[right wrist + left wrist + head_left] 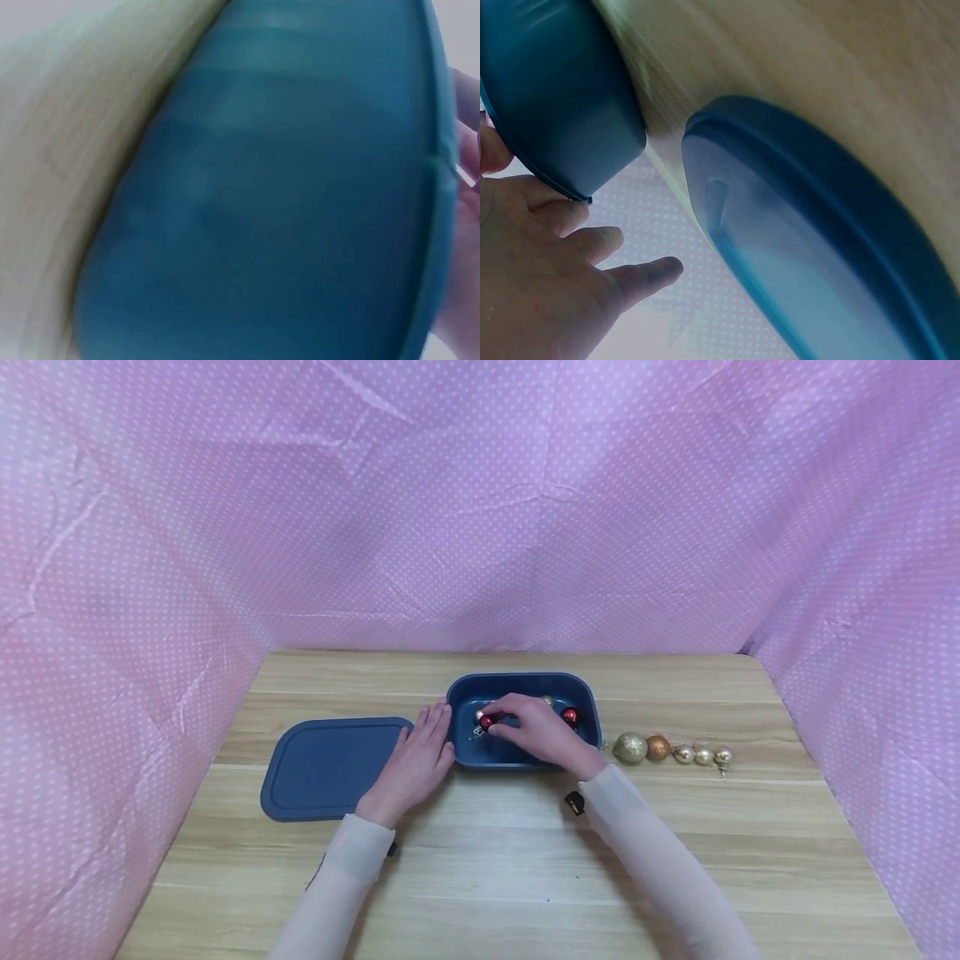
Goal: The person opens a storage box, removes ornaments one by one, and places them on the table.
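Observation:
A deep blue box stands uncovered on the wooden table. My left hand lies against its left rim with fingers extended; the left wrist view shows the fingers spread beside the box wall. Inside the box, my right hand pinches a small dark red bauble between thumb and index finger. A pale bauble sits right by it. Under and beyond that hand are a bright red bauble and a gold one. In the right wrist view, the box wall hides most of the hand.
The blue lid lies flat left of the box, partly under the left hand. Right of the box runs a row of baubles: a large glittery gold one, a copper one and several small gold ones. Pink dotted cloth surrounds the table.

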A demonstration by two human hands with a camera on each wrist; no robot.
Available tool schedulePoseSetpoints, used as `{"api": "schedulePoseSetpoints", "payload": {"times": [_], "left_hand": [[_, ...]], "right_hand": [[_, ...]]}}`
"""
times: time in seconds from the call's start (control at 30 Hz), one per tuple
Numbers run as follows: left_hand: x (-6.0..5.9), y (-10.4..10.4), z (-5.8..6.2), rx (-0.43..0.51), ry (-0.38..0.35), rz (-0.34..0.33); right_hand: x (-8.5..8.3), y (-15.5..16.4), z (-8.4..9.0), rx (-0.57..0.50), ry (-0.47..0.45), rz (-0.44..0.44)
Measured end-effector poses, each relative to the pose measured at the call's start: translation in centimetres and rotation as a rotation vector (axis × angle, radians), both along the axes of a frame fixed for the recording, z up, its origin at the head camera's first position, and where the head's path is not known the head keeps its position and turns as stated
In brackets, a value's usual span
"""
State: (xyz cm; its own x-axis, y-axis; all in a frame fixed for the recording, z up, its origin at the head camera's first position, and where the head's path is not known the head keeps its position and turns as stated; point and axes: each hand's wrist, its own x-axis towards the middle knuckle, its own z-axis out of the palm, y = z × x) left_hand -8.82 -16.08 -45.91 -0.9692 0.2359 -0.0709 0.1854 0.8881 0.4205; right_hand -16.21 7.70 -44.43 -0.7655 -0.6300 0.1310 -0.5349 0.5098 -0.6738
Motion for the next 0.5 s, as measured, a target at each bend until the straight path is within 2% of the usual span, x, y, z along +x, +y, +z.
{"api": "schedulePoseSetpoints", "payload": {"times": [0.5], "left_hand": [[0.0,0.0,0.0,-0.011,0.015,-0.003]], "right_hand": [[1.9,3.0,1.9,-0.125,0.068,-0.076]]}}
